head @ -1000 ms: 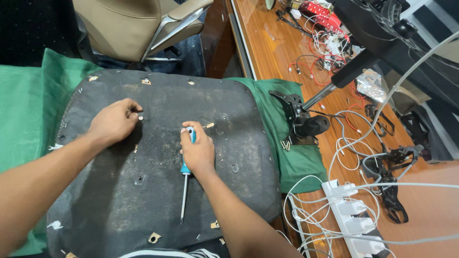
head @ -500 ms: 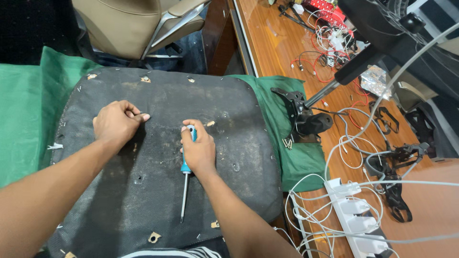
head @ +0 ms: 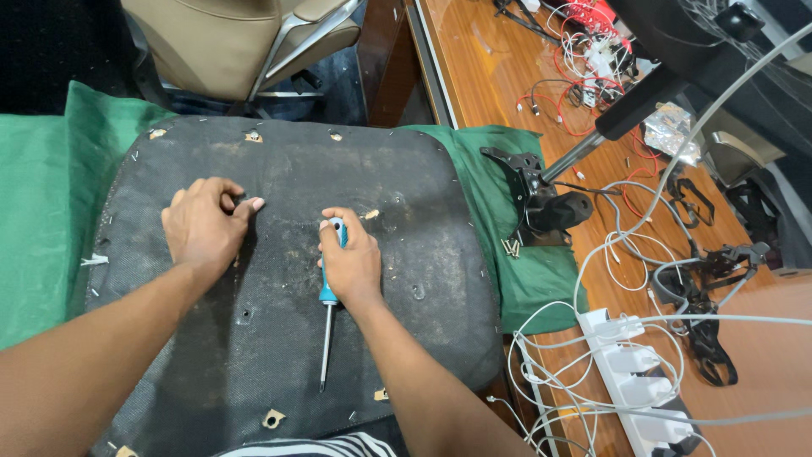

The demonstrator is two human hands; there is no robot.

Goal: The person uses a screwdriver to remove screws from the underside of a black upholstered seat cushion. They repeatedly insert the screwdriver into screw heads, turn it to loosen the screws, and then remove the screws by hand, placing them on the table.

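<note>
Since a moment ago, the left hand [head: 205,227] has curled, thumb and forefinger pinched on a small dark bit. Right hand [head: 349,261] grips the blue-handled screwdriver [head: 327,313], tip pointing near. Both rest on the black seat underside [head: 288,279], over green cloth [head: 42,220]. White power strip [head: 634,381] lies right.

Your right hand [head: 351,264]: covers the middle of the blue screwdriver [head: 329,298] handle; only its top end and lower part show.

Your left hand [head: 203,227]: whatever its thumb and forefinger pinch is too small to tell.

Both forearms: cut off by the lower edge.

Black seat base [head: 279,279]: near edge partly hidden behind your arms.

Tan chair [head: 237,42]: cut off at the top.

White power strip [head: 639,385]: lower end cut off.

Scraps on the seat base: too small to identify.
</note>
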